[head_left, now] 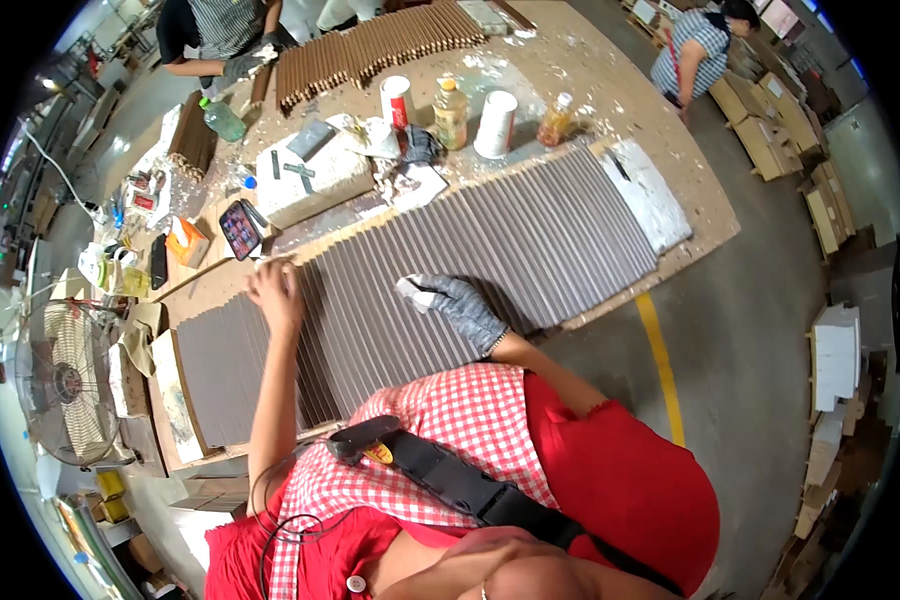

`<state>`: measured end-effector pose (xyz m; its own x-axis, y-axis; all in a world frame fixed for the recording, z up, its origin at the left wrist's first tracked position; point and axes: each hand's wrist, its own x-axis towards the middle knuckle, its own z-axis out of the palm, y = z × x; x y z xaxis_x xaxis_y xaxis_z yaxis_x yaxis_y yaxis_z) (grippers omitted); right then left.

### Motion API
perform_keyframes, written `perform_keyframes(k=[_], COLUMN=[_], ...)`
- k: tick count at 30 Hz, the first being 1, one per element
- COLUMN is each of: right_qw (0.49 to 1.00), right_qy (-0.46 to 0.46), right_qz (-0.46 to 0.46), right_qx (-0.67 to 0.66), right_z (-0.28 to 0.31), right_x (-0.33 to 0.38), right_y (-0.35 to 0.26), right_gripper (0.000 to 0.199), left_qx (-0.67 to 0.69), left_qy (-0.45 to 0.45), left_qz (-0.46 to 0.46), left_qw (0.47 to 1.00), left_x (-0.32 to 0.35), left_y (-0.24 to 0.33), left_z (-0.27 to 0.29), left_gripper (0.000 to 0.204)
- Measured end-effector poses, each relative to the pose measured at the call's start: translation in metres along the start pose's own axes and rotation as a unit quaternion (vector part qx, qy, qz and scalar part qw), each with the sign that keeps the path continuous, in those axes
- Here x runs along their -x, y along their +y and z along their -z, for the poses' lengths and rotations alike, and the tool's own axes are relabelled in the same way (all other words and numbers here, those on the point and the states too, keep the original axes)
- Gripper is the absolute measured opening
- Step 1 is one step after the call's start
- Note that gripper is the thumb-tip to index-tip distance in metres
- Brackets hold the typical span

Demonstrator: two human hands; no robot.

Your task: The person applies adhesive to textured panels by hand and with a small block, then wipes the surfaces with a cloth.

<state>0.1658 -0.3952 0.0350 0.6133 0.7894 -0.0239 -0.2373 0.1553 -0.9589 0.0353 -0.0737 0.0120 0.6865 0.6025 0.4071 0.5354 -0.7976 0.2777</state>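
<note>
Has brown strips (570, 225) already lined up along the near edge of the table (620, 110), with left hand (278, 295) bent-fingered at their far ends, gloved right hand (467, 312) over them, fingers together, any pinch or remaining work impossible to tell.

grey slats (370, 310): matt, smooth | apron (460, 400): cloth | phone screen (239, 231): glossy

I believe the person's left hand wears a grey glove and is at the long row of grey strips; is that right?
Not quite: the head view shows the left hand bare, and it is the right hand that is gloved. The left hand is indeed at the long row of grey strips.
</note>
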Motion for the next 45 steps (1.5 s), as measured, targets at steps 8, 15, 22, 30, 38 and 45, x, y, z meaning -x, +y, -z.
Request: perform_keyframes(k=[8, 15, 22, 30, 38, 45], right_qw=[0.996, 0.999, 0.995, 0.884, 0.628, 0.728], right_qy=[0.041, 0.012, -0.076, 0.251, 0.364, 0.326], right_qz=[-0.056, -0.034, -0.034, 0.215, -0.003, 0.048], right_qx=[-0.059, -0.002, 0.060, 0.330, 0.688, 0.601], right_z=[0.012, -0.003, 0.012, 0.224, 0.267, 0.296], right_x=[-0.045, -0.058, -0.078, -0.252, -0.288, -0.295], right_y=[0.012, -0.006, -0.013, -0.045, -0.091, -0.057], right_gripper=[0.046, 0.050, 0.060, 0.061, 0.085, 0.073], left_qx=[0.395, 0.510, 0.547, 0.452, 0.394, 0.395], left_qy=[-0.225, -0.226, -0.265, -0.218, -0.169, -0.143], left_qz=[-0.069, 0.054, 0.098, 0.059, 0.033, 0.001], left_qw=[0.888, 0.828, 0.788, 0.863, 0.903, 0.907], left_x=[0.029, 0.044, 0.054, 0.041, 0.038, 0.042], left_y=[0.144, 0.135, 0.113, 0.087, 0.096, 0.093], left_z=[0.043, 0.014, 0.019, 0.013, 0.023, 0.024], left_gripper=[0.048, 0.045, 0.045, 0.045, 0.049, 0.051])
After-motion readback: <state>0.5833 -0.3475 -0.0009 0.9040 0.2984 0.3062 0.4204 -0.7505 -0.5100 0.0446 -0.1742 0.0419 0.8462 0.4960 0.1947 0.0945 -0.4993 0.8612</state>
